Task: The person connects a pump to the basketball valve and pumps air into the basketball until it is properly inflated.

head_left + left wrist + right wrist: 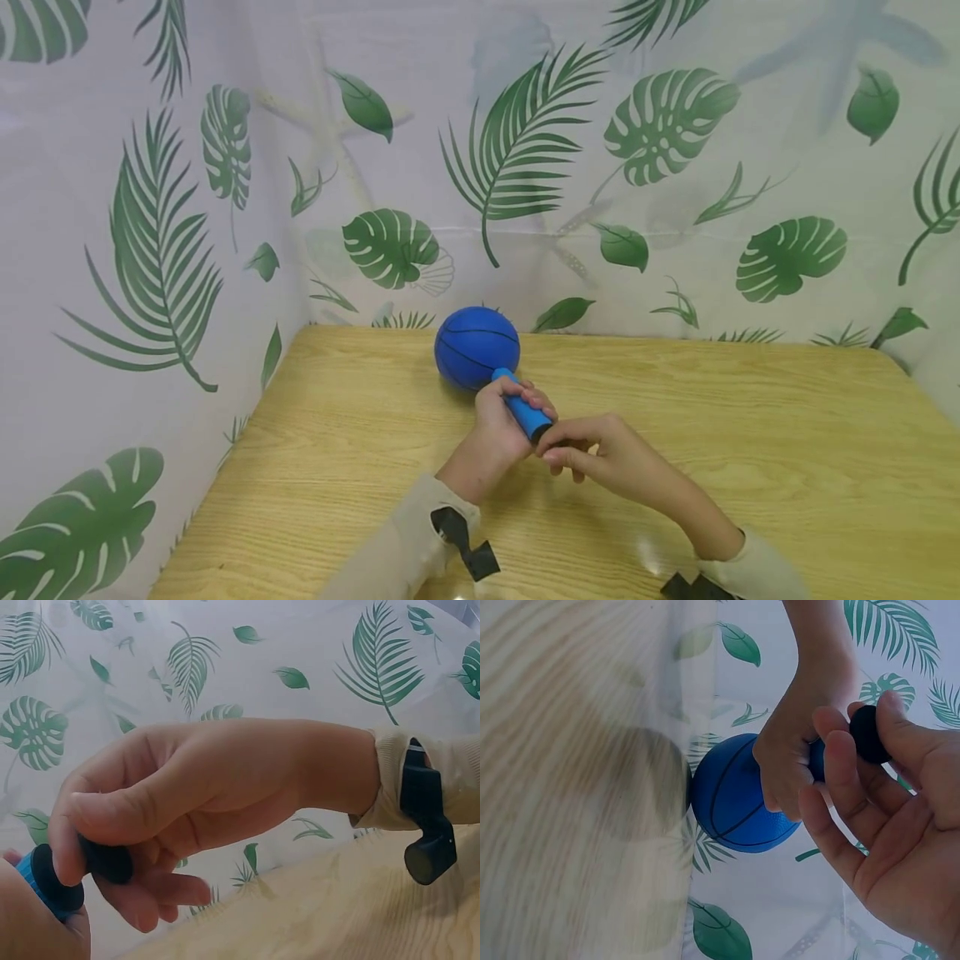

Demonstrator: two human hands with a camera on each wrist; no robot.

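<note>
A blue ball (472, 337) with black seam lines, like a small basketball, sits on the table. Against its near side is the far end of a light-blue hand pump (528, 415); whether a needle goes into the ball cannot be seen. My left hand (498, 425) grips the pump's barrel, fingers curled round it. At the near end, my right hand (615, 458) pinches the black handle (112, 864) between thumb and fingers. In the left wrist view the handle stands slightly apart from the barrel's black end cap (64, 877).
The wood-grain table (337, 458) extends to both sides of the hands. A white cloth (525, 167) printed with green leaves hangs behind the table and along its left. Black straps with small devices (429, 825) are on the sleeves.
</note>
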